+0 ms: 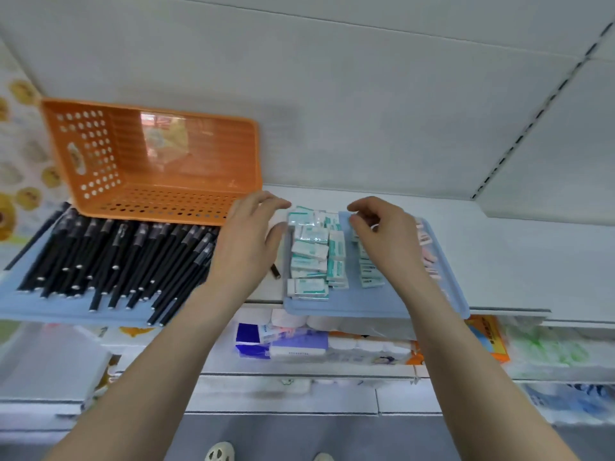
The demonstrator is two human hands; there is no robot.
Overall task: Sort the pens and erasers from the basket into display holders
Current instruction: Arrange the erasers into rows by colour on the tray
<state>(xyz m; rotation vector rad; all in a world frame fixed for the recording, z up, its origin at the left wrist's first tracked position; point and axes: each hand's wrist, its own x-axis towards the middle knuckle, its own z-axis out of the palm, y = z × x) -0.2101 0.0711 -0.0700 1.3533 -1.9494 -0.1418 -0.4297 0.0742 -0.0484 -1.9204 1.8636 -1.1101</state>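
Item: orange basket (159, 181), one. Perforated plastic, tipped on its side with the open mouth facing me and nothing inside; its lower wall rests on the far ends of the pens.

Item: pens (109, 257), black barrels with silver tips, heaped lengthwise in the left blue tray (66, 314). They overlap too much to count; several dozen at least. One short dark piece (275, 271) lies between the trays, but I cannot tell what it is.

Item: erasers (316, 257), white blocks in teal sleeves with clear wrap, stacked in rows in the right blue tray (366, 307). About a dozen show clearly. Pink erasers (431, 257) sit at the tray's right side, mostly hidden by my wrist, so no count.

My left hand (246, 241) has its fingers loosely extended and holds nothing, thumb beside the eraser tray's left wall. My right hand (389, 237) hovers over the rear erasers with fingers curled; whether it pinches one, I cannot tell.

Trays: two, side by side on the white shelf (515, 261).
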